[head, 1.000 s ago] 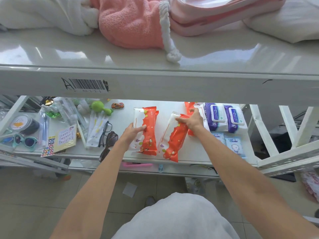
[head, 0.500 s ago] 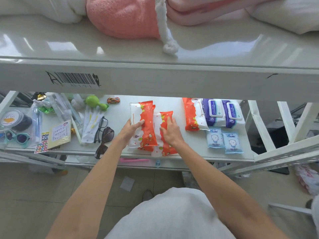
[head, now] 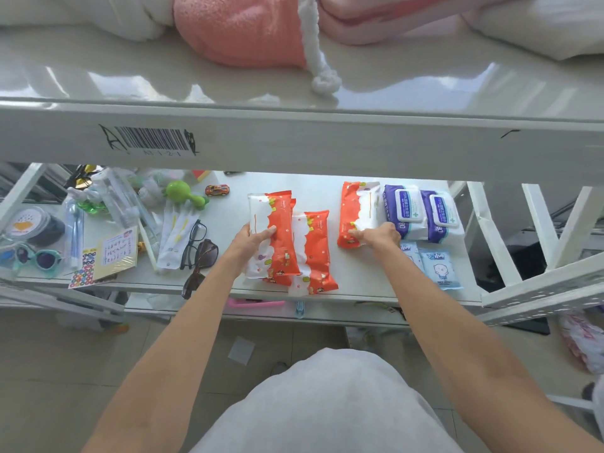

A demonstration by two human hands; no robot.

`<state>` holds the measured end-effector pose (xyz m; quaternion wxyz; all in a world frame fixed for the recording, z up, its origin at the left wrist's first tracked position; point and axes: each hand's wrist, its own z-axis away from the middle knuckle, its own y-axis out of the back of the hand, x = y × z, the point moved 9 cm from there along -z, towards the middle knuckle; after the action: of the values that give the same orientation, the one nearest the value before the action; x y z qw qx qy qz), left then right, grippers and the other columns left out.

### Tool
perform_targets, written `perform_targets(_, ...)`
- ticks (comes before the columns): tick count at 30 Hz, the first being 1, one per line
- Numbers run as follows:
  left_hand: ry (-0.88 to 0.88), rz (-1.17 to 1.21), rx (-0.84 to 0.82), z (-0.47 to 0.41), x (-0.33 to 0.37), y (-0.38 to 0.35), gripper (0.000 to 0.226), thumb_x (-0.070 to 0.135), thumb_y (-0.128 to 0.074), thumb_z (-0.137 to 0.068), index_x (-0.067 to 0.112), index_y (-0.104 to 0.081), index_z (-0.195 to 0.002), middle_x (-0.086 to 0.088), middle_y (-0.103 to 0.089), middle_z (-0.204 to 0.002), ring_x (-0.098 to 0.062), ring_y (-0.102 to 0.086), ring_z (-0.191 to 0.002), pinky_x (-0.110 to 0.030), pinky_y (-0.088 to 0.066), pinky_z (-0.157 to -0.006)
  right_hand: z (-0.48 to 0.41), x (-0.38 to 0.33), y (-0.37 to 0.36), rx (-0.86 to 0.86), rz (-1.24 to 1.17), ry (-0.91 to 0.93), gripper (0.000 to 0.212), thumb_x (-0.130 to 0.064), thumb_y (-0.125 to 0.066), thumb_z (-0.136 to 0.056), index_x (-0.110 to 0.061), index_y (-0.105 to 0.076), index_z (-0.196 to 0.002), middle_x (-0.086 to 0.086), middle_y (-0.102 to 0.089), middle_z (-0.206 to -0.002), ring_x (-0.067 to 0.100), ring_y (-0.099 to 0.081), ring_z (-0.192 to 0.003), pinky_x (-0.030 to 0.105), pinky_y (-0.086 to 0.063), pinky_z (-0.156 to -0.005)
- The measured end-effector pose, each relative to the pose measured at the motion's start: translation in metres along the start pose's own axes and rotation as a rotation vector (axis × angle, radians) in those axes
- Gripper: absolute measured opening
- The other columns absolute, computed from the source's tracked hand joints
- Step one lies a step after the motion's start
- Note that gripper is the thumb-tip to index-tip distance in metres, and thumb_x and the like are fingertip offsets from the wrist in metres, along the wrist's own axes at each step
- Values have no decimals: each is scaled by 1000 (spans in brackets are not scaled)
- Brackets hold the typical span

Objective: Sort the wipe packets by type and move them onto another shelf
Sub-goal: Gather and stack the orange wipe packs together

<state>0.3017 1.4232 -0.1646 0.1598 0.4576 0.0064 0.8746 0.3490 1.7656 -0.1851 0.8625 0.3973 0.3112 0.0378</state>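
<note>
- L hand [head: 253, 238]: fingers curled over left edge of an orange-and-white plastic wipe packet [head: 276, 237], gripping it. Packet sits atop another of the same print; only the lower one's edges show.
- Second orange-and-white packet [head: 313, 253]: flat, immediately right of that stack, touching it.
- R hand [head: 380, 238]: fingers pinch near end of third orange-and-white packet [head: 354, 207]. Packet lies lengthwise, right side against purple-and-white lidded wipe packs [head: 405, 212].
- Purple packs: two, side by side, touching.
- Small light-blue sachets [head: 439, 266]: two, by front edge, right; one partly hidden by R forearm.
- All above on lower white shelf [head: 359, 282].
- Shelf left end: black-framed glasses [head: 194, 238], green plastic toy [head: 183, 192], misc. items.
- Upper white shelf [head: 294, 148]: barcode label [head: 153, 140] on front edge; pink towel [head: 242, 31] on top.
</note>
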Motion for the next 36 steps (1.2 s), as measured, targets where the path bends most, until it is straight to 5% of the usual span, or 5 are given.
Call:
perform_targets(7, -5, 10, -6, -2, -2, 0, 51, 41, -64, -98, 16, -48, -140, 0, -67, -115, -6, -64, -88, -21, -48, -60, -1, -39, 79, 202, -602, 281, 40, -38, -93, -62, -19, -66, -83, 2, -75, -88, 19, -69, -75, 34, -58, -73)
perform_targets(11, 0, 19, -16, 0, -1, 0, 41, 36, -64, -99, 17, -52, -133, 6, -69, -103, -5, -66, -86, -19, -50, -58, -2, -58, 99, 175, -892, 395, 17, -13, -79, -66, -15, -62, -61, -3, -60, -65, 15, -50, -63, 34, -48, -64)
perform_targets(21, -50, -3, -37, 1, -2, 6, 45, 33, -68, -97, 20, -50, -136, 2, -69, -114, -18, -66, -108, -26, -50, -75, 7, -94, -13, -424, -201, 516, 41, -34, -90, -76, 3, -75, -86, 7, -62, -74, 19, -58, -70, 34, -45, -71)
perform_targets(32, -58, -135, 266, -3, -9, 32, 76, 62, -79, -73, 26, -56, -136, -8, -66, -119, -28, -66, -109, -41, -65, -69, 53, -78, -66, -128, -276, 306, 75, -41, -71, -92, -5, -40, -150, 18, -51, -143, 32, -52, -132, 37, -41, -110)
perform_targets(36, -173, -267, 318, 1, 6, 26, 47, 47, -78, -83, 24, -61, -120, -10, -69, -101, -27, -70, -94, -47, -65, -71, 71, -54, -89, -211, -220, 307, 79, -47, -62, -96, -11, -28, -159, 12, -59, -141, 32, -57, -130, 47, -47, -111)
